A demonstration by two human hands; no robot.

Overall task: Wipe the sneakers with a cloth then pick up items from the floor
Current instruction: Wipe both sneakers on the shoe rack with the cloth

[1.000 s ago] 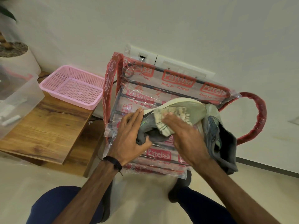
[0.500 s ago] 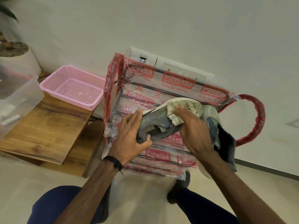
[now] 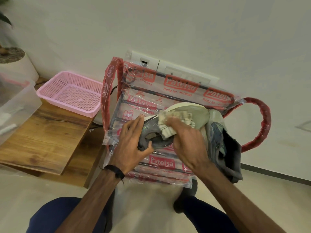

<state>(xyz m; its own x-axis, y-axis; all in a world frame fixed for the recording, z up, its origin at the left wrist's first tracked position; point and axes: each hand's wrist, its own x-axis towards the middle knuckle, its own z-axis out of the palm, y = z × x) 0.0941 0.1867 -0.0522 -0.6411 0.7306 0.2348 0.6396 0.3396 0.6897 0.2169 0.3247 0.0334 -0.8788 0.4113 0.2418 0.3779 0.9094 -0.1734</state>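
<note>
Wrapped rack (image 3: 168, 91) | left hand (image 3: 131, 147) grips sneaker (image 3: 190, 110) | right hand (image 3: 186, 142) clutches cloth (image 3: 170, 118)

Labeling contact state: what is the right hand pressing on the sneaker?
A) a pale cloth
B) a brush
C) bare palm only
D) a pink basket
A: the right hand bunches a pale cloth against the sneaker, which the left hand grips at its grey upper.

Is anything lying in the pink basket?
No, the pink basket on the wooden table shows only its bare mesh floor and walls.
</note>
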